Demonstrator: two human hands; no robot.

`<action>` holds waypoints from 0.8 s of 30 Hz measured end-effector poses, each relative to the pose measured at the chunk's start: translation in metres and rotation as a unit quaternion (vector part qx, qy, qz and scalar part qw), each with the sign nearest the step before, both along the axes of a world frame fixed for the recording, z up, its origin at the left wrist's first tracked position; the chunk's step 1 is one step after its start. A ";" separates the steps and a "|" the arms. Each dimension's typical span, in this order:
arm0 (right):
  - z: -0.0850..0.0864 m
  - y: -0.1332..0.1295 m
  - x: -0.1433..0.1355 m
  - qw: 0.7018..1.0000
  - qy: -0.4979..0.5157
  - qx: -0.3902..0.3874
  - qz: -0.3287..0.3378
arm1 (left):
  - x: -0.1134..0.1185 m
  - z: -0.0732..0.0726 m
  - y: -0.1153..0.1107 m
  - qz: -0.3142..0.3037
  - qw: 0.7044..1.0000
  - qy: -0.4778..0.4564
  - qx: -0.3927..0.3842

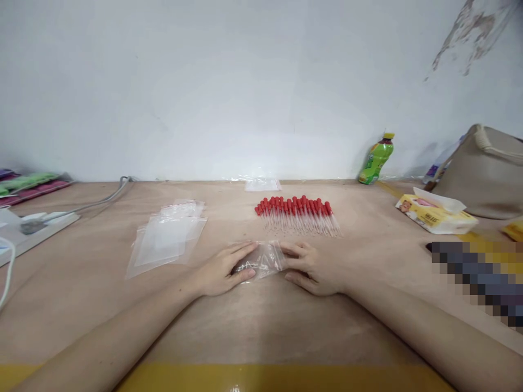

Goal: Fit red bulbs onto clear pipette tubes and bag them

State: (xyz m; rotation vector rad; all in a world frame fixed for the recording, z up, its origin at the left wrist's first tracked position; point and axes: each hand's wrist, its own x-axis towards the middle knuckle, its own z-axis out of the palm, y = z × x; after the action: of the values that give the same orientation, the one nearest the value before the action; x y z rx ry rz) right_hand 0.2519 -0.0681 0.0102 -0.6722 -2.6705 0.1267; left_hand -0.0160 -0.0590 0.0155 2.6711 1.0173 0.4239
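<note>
A small clear plastic bag [267, 260] lies creased and shiny on the table between my hands. My left hand [229, 269] rests at its left side, thumb and fingers spread apart, fingertips on the film. At the bag's right edge, my right hand [312, 268] touches the film with its fingers stretched and apart. Just beyond sits a row of thin clear droppers with red bulb tops [296, 209], side by side, red ends toward the wall. Left of my hands, several flat zip bags [167, 237] overlap in a loose pile.
Against the wall are a white packet [262, 185] and a leaning green bottle [376, 159]. A yellow tissue pack [435, 215], a beige bag [482, 177] and a blurred-out dark object [476, 277] stand right. A power strip [44, 226] with a grey cable [100, 200] lies left.
</note>
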 end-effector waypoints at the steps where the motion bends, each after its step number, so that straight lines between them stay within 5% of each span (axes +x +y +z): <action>1: -0.001 0.000 0.001 1.000 -0.007 0.008 0.004 | 0.000 -0.001 0.000 0.002 1.000 -0.003 0.001; 8: -0.006 0.001 0.012 0.999 -0.023 0.022 -0.015 | -0.001 -0.003 0.002 0.012 0.999 -0.032 0.016; 13: -0.005 0.004 0.021 0.995 0.068 0.046 -0.053 | 0.002 -0.002 0.000 0.019 0.998 -0.056 0.020; 17: 0.006 0.032 0.031 0.948 0.165 0.106 -0.250 | 0.005 -0.003 -0.001 0.002 0.996 -0.076 0.041; 21: 0.018 0.082 0.038 0.875 0.171 0.057 -0.450 | 0.007 -0.006 0.000 -0.008 0.995 -0.084 0.053; 24: 0.021 0.113 0.034 0.832 0.152 0.018 -0.533 | 0.006 -0.008 0.002 -0.014 0.995 -0.091 0.039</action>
State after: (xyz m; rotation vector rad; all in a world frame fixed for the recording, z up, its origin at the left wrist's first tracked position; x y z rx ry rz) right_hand 0.2864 0.0450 0.0313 -1.8175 -1.6615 -0.1186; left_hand -0.0097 -0.0570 0.0072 2.6519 0.9278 0.7000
